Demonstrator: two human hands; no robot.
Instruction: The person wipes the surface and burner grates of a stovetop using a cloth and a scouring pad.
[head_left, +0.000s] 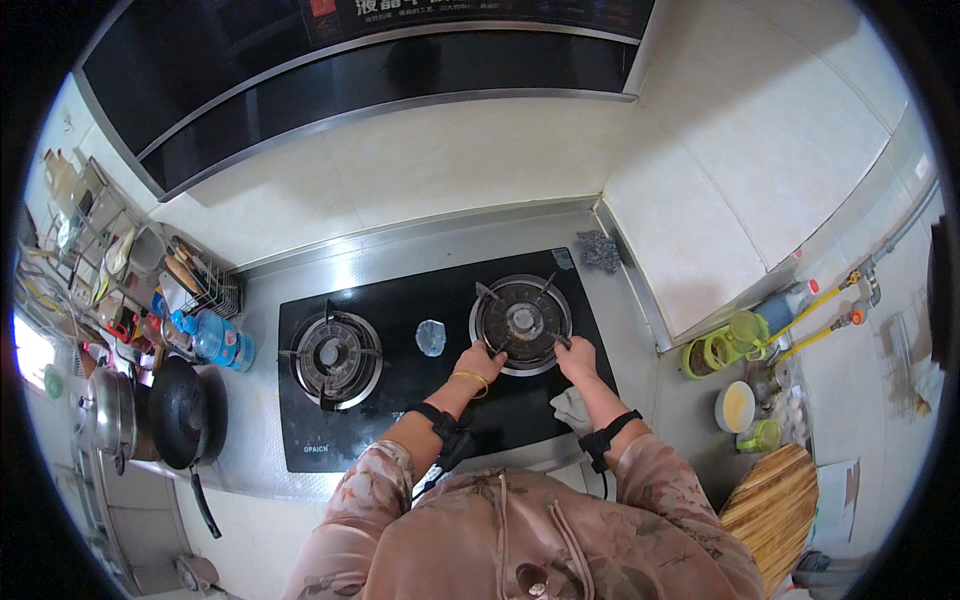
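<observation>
Both of my hands are at the right burner of a black glass gas hob (420, 390). My left hand (480, 363) grips a front-left prong of the round metal pan support (523, 319), and my right hand (577, 357) grips a prong at its front right. The support sits over the burner, within a shiny ring. A grey cloth (571, 410) lies on the hob's front edge beside my right forearm. Another pan support (328, 358) stands on the left burner. Between the burners is a shiny, roundish patch (430, 338).
On the left are a black frying pan (178, 412), a lidded metal pot (112, 412), a blue plastic bottle (217, 341) and a wire rack (221, 292). A steel-wool scourer (598, 251) lies back right. Green-lidded jars (705, 356), a bowl (735, 407) and a wooden cutting board (772, 510) are right.
</observation>
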